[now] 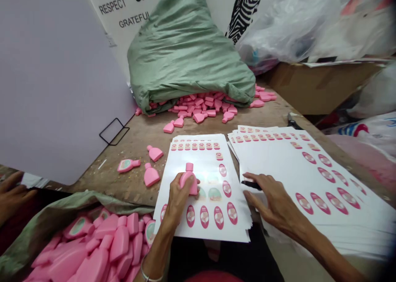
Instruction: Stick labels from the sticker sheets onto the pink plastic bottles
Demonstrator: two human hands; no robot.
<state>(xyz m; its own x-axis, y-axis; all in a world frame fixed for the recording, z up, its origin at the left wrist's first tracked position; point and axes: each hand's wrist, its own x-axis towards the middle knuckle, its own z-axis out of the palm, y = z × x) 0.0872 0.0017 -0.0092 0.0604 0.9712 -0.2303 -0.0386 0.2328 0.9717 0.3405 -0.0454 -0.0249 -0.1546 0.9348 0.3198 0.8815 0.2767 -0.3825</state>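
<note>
My left hand [178, 195] is closed round a small pink bottle [189, 178], cap pointing away from me, above a stack of sticker sheets [198, 160]. Pink oval, green and small stickers remain on the top sheet. My right hand [272, 197] is just right of that stack, its thumb and fingers around a thin black object [251, 185], perhaps a tool. Under my right forearm spreads a second pile of sticker sheets [272, 162]. Left of the first stack lie several loose bottles, one labelled [126, 165].
A green sack [188, 55] spills pink bottles at the back. Another open sack [34, 228] full of bottles sits front left. A white panel [58, 79] with a black wire stand [114, 131] rises at left. Another person's hand [14, 193] shows at the left edge. A cardboard box [321, 84] stands right.
</note>
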